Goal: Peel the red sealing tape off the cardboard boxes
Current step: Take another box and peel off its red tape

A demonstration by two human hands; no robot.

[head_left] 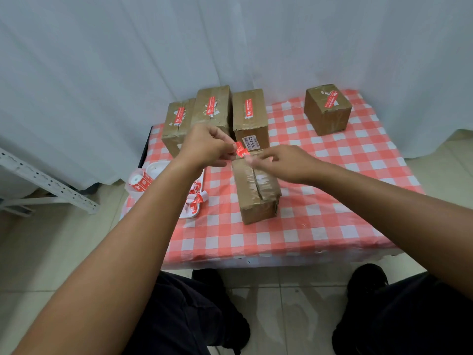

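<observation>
A cardboard box (pixel 257 194) lies in the middle of the table, its top bare of red tape. Just above its far end my left hand (pixel 207 147) pinches a crumpled strip of red sealing tape (pixel 240 150). My right hand (pixel 284 162) hovers over the box's far end, its blurred fingertips at the strip's other end; whether they grip it I cannot tell. Three boxes with red tape strips stand in a row at the back: left (pixel 176 124), middle (pixel 213 108), right (pixel 249 116). Another taped box (pixel 329 110) stands alone at the back right.
A white tray (pixel 190 212) at the table's left edge holds several curled peeled red strips. A roll of red tape (pixel 140 181) lies beside it. The table wears a red-and-white checked cloth (pixel 332 206). White curtains hang behind; a metal rack (pixel 38 180) stands left.
</observation>
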